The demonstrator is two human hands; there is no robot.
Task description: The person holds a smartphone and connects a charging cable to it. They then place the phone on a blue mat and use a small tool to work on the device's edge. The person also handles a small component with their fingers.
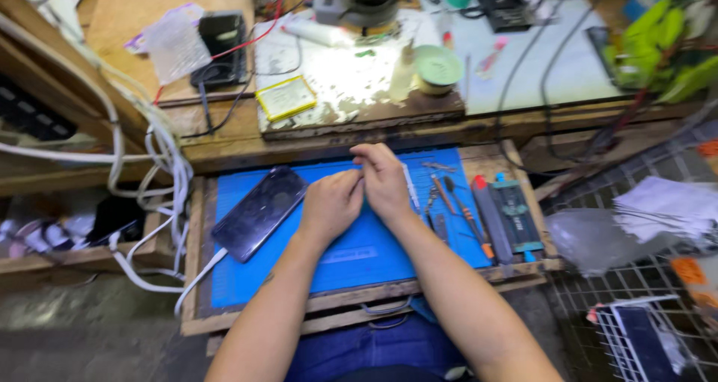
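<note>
My left hand (331, 203) and my right hand (383, 179) meet over a blue work mat (359, 259) on a pulled-out wooden drawer. Their fingertips pinch together on something small and pale that I cannot make out. A dark phone (259, 211) lies face up on the mat just left of my left hand, with a white cable running from its lower end. To the right of my right hand lie tweezers, screwdrivers and other hand tools (464, 210) in a row.
A worn wooden bench (224, 139) beyond the drawer holds a yellow-edged flat battery (285, 97), a green round tin (438, 66), a microscope base (366, 4) and a black phone (219, 47). White cables (168, 165) hang at the left. Plastic bags and a wire basket (643, 337) sit right.
</note>
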